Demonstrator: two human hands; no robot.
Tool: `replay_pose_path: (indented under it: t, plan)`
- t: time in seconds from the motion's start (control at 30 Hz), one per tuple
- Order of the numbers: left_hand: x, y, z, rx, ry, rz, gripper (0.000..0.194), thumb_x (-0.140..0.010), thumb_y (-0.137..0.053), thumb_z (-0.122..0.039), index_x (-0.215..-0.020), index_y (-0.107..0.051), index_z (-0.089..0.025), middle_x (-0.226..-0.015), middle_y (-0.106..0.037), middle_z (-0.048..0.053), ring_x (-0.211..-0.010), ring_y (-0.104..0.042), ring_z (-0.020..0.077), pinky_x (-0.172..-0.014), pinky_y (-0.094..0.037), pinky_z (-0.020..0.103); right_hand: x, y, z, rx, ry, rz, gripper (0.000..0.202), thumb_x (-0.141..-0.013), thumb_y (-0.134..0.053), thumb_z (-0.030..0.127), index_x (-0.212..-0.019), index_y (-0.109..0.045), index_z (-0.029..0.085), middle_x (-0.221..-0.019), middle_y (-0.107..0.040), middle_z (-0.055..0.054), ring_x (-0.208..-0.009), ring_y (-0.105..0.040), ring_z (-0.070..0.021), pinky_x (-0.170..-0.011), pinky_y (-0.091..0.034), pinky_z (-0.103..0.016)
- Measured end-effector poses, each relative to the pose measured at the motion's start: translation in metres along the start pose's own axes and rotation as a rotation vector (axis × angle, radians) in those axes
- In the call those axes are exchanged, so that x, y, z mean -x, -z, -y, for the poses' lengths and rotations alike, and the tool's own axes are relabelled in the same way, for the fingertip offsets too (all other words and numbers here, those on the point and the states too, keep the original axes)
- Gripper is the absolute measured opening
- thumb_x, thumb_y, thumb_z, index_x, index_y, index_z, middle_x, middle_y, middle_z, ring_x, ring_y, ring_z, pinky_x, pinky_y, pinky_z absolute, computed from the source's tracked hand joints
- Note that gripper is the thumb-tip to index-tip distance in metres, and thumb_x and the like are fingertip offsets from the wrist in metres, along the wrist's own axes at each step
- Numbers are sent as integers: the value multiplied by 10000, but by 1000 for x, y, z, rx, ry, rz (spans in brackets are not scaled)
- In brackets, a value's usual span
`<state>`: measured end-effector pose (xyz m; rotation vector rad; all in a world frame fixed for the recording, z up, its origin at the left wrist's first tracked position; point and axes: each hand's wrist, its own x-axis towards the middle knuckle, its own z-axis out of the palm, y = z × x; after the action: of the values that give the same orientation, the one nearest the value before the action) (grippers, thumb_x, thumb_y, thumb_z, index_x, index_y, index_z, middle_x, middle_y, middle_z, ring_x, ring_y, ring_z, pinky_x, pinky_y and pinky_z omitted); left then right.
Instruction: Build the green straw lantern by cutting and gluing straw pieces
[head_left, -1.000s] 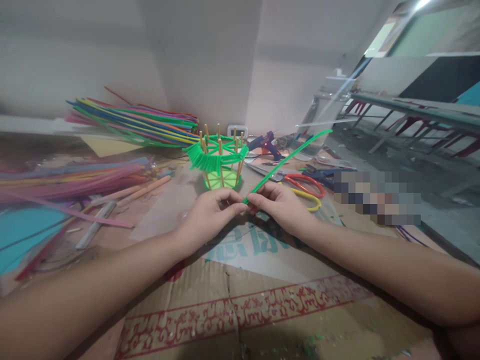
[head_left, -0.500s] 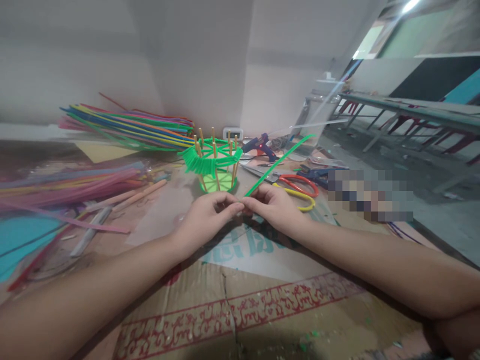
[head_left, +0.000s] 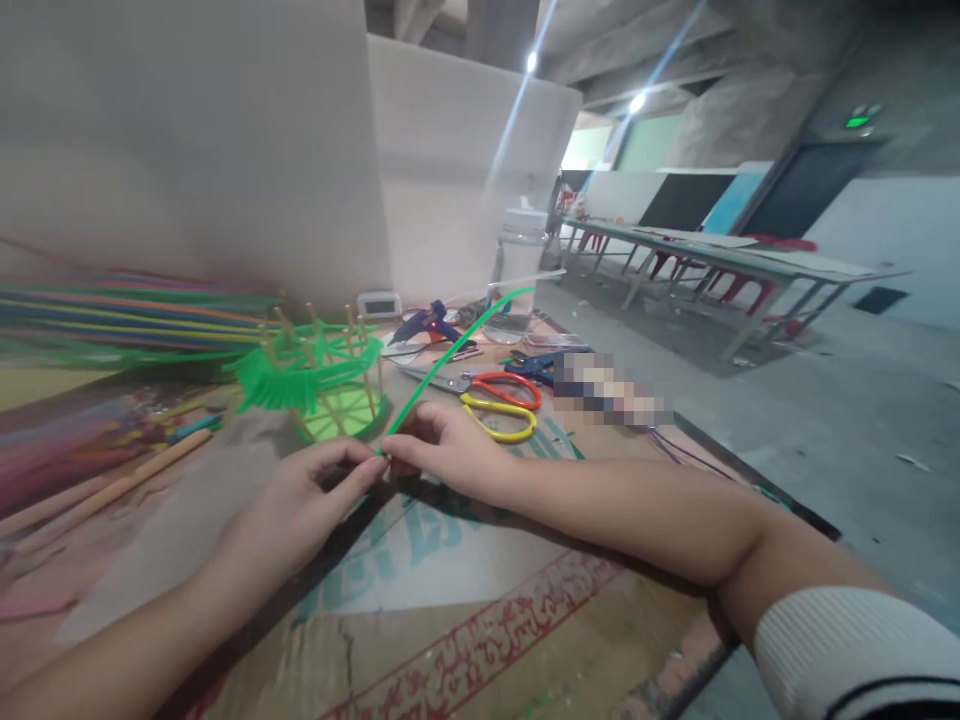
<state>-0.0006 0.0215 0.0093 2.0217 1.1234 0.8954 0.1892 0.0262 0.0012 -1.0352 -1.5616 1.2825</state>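
Observation:
A green pipe cleaner [head_left: 459, 345] slants up and to the right from my fingertips, its far end curving over. My right hand [head_left: 446, 452] pinches its lower end between thumb and fingers. Meeting it there, my left hand [head_left: 319, 495] has thumb and finger pressed together at the same end. Just behind the hands stands a small round frame [head_left: 341, 408] with wooden sticks, a light green base and a fringe of green pipe cleaners around its upper left. Scissors [head_left: 501, 405] with one red and one yellow handle lie right of the pipe cleaner.
A glue gun [head_left: 427, 325] with a red light and a small white digital device [head_left: 379, 304] sit at the back. Blue-handled pliers [head_left: 536, 368] lie beyond the scissors. Bundled pipe cleaners [head_left: 135, 325] fill the left. A clear container [head_left: 517, 265] stands near the table's right edge.
My view has swung to the right, so the table things appear farther left and more of the room shows. Both hands keep their pinch at the pipe cleaner's lower end.

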Motion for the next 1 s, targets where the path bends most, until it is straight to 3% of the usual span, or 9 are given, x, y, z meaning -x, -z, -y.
replay_pose_path:
  t: [0.13, 0.3, 0.53, 0.63, 0.73, 0.83, 0.93, 1.0]
  plan:
    - [-1, -1, 4, -38, 6, 31, 317, -850, -592, -494, -743, -692, -213, -702, -688, 3, -668, -631, 178, -635, -502, 238, -1, 1, -2, 17, 24, -20, 380, -760, -764, 526, -809, -614, 181, -722, -658, 17, -679, -632, -131, -645, -510, -260]
    - [-1, -2, 11, -50, -22, 31, 318, -860, -597, -515, -900, -721, -226, -881, -743, 19, -816, -669, 198, -743, -519, 238, 2, 1, 0, 122, 48, -44, 387, -774, -745, 542, -789, -621, 175, -719, -658, 14, -681, -618, -132, -625, -481, -250]
    - [-1, 0, 2, -25, 8, 17, 342, -840, -585, -526, -756, -698, -214, -752, -710, 14, -727, -640, 196, -680, -494, 257, 5, 7, 19, 362, 123, 31, 289, -872, -670, 452, -865, -635, 165, -779, -659, -1, -700, -593, -126, -625, -454, -242]
    - [-1, 0, -2, 20, 74, -18, 361, -832, -582, -536, -740, -682, -201, -726, -705, 17, -710, -641, 196, -668, -482, 265, 8, 27, 42, 655, 224, 99, 208, -902, -636, 335, -1009, -638, 157, -891, -676, -33, -747, -602, -138, -672, -465, -259]
    - [-1, 1, -4, 73, 120, -17, 375, -825, -577, -543, -727, -671, -193, -710, -700, 22, -696, -640, 195, -645, -474, 266, 12, 59, 54, 945, 249, 47, 191, -924, -586, 246, -1082, -631, 149, -957, -681, -69, -834, -623, -172, -769, -477, -301]
    - [-2, 1, -8, 125, 145, 7, 354, -814, -589, -521, -720, -671, -190, -704, -697, 25, -682, -625, 189, -629, -465, 266, 15, 89, 48, 1268, 173, 66, 325, -890, -601, 192, -1206, -611, 115, -1172, -643, -164, -1063, -608, -251, -899, -461, -356]
    - [-2, 1, -10, 156, 148, 23, 335, -812, -596, -491, -703, -661, -181, -691, -678, 28, -675, -603, 179, -623, -450, 265, 15, 107, 34, 1514, 13, 46, 473, -892, -592, 205, -1355, -563, 116, -1235, -612, -204, -1105, -605, -304, -928, -457, -400]
    - [-2, 1, -11, 181, 138, 29, 326, -812, -601, -475, -698, -655, -175, -689, -667, 27, -676, -597, 172, -636, -448, 266, 14, 111, 25, 1542, 0, 46, 489, -907, -563, 221, -1384, -558, 114, -1233, -624, -208, -1109, -613, -309, -948, -462, -409]
